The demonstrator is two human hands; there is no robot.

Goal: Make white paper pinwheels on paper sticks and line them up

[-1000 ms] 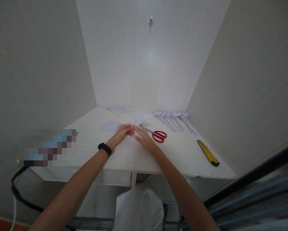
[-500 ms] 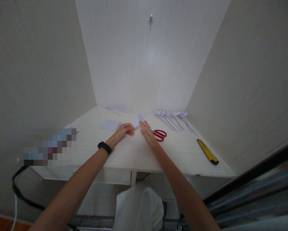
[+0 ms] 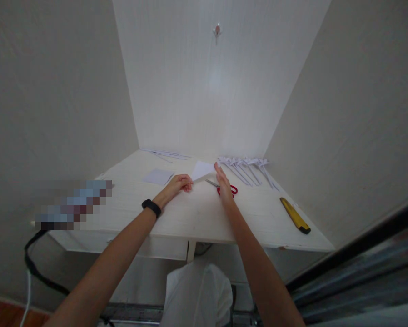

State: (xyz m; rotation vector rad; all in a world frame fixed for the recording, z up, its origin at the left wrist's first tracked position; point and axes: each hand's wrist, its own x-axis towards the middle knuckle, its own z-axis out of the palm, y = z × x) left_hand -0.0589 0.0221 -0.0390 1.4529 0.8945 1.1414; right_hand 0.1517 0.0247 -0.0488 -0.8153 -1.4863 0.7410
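Note:
A folded white paper triangle (image 3: 201, 170) lies on the white table (image 3: 197, 218). My left hand (image 3: 176, 185) pinches its near corner with curled fingers. My right hand (image 3: 223, 184) rests with flat, extended fingers at the triangle's right corner, above red-handled scissors (image 3: 226, 187) that it partly covers. A black band circles my left wrist (image 3: 151, 207).
A square white sheet (image 3: 158, 176) lies left of the hands. Several folded paper pieces on thin stems (image 3: 246, 168) sit at the back right. A yellow utility knife (image 3: 295, 216) lies near the right edge. Paper strips (image 3: 165, 154) lie along the back wall. Walls close in on three sides.
My right hand slid from beside the left hand rightward and farther back along the paper's edge, now over the scissors. The left hand stayed on the near corner.

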